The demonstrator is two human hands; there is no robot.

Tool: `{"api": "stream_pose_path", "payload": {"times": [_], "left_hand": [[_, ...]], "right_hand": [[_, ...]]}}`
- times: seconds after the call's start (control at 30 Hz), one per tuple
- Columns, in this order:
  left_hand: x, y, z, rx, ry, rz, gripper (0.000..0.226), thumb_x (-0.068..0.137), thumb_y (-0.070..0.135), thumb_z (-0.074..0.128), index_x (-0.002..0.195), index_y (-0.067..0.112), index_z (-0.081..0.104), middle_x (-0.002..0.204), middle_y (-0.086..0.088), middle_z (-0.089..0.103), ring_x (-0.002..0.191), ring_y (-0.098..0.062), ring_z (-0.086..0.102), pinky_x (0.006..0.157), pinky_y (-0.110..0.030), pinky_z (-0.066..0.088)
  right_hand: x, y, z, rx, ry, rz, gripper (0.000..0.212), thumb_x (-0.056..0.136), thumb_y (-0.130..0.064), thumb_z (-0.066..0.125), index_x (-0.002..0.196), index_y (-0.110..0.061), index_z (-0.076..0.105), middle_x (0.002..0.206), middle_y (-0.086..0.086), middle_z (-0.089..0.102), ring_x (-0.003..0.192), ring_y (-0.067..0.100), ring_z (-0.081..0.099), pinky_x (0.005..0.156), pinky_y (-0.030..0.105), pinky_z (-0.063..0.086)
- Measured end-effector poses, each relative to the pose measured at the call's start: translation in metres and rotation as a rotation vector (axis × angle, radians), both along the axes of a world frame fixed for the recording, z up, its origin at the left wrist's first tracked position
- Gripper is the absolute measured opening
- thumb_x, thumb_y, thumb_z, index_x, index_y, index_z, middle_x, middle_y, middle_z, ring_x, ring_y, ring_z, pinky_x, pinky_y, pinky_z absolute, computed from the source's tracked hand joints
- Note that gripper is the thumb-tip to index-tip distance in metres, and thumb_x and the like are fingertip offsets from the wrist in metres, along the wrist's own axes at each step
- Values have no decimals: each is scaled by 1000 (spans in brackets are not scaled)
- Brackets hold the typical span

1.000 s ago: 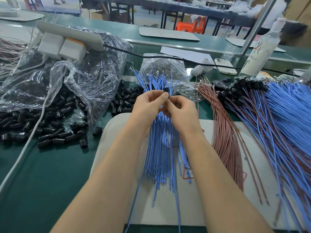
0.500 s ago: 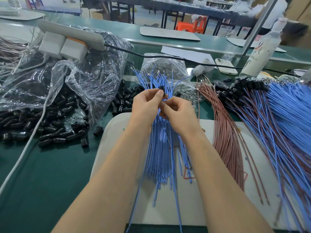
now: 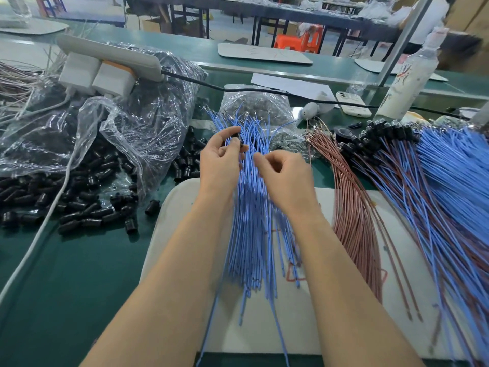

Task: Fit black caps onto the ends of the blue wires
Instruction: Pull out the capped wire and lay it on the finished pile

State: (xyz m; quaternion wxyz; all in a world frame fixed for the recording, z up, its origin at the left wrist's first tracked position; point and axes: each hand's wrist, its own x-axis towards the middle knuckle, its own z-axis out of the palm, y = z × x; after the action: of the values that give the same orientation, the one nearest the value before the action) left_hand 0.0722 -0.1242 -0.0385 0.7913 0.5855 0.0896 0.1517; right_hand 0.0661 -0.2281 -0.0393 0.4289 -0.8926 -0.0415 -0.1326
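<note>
A bundle of bare blue wires [image 3: 254,221] lies along a white board [image 3: 185,205] in the middle of the table. My left hand [image 3: 221,160] is raised over the bundle's far end and pinches a small black cap [image 3: 236,137] between thumb and fingertips. My right hand [image 3: 284,176] hovers over the wires just to the right, fingers curled; whether it pinches a wire is hidden. Loose black caps [image 3: 79,207] spill from a clear plastic bag [image 3: 127,128] on the left. Blue wires with black caps fitted [image 3: 449,194] are heaped at the right.
A bunch of pink-brown wires [image 3: 354,207] lies between the two blue piles. A white power strip [image 3: 111,55] with chargers sits on the bag, its black cord crossing the table. A spray bottle [image 3: 407,78], a phone [image 3: 353,103] and a bag of small parts [image 3: 254,107] stand behind.
My hands were joined at the wire tips; they have now parted. The left hand has moved up and left with the cap, and the right hand has dropped back to the right.
</note>
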Motion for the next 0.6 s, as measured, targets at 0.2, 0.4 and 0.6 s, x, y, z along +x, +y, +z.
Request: {"api": "stream_pose_path", "payload": {"times": [0.2,0.4,0.6], "left_hand": [[4,16,-1,-138,69,18,20,96,12,51,93,24,67,70,5,63,62,-2,57,58,-17,47],[3,12,1,-115,104,-71,16,93,15,57,108,21,62,74,5,65,67,-6,55,64,-21,43],[0,7,2,-97,165,-188,3,91,18,61,92,19,64,73,8,68,70,-5,56,66,-21,45]], "right_hand": [[15,-46,-3,-382,304,-365,36,93,-32,57,123,-13,50,124,11,54,115,30,49,98,45,42],[22,-47,-9,-320,384,-333,33,94,-19,56,124,-8,46,122,12,58,111,29,54,83,33,41],[23,-53,-5,74,270,-323,30,90,-6,52,119,-7,57,97,8,62,74,17,52,67,26,39]]}}
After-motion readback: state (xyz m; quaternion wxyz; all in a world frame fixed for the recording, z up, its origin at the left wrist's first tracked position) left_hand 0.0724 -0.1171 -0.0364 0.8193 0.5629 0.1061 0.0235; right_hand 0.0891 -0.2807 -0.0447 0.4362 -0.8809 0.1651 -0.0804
